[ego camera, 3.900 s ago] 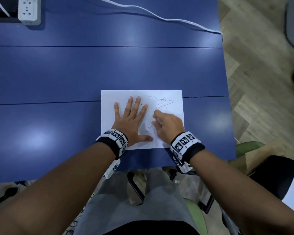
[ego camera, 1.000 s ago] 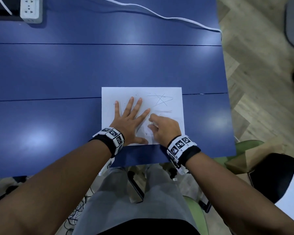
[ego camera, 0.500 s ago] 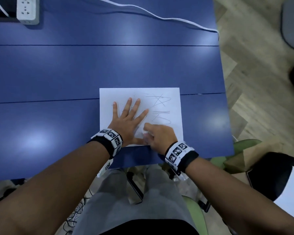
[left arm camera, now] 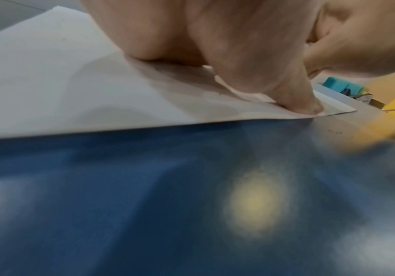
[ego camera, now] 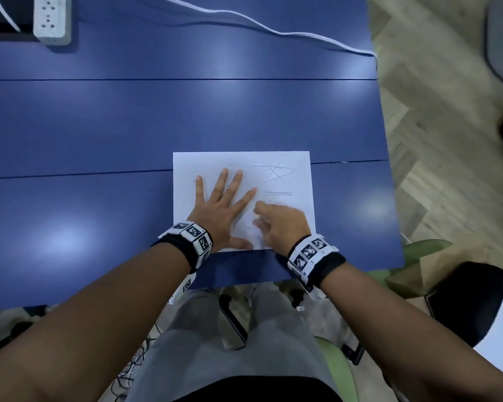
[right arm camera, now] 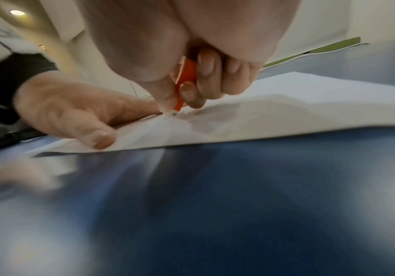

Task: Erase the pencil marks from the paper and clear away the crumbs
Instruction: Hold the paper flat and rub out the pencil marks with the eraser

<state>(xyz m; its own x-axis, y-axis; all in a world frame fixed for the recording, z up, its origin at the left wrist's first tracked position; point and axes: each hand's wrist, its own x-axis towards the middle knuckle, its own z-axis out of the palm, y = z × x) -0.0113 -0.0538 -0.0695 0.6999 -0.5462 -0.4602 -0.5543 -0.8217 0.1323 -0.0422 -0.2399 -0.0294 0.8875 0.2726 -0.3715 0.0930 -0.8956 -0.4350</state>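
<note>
Left hand is flat, fingers spread, pinning the paper near the desk edge. Right hand pinches an orange eraser. I'd go with short light strokes so it doesn't crease.

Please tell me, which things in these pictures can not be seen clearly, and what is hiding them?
- Orange eraser: right wrist view shows a sliver; the right hand covers it in the head view.
- Pencil marks: those under either hand are hidden on the paper.
- Crumbs: tiny and blurred beside the eraser tip.
- Left hand: its fingers are cut off in the left wrist view.
</note>
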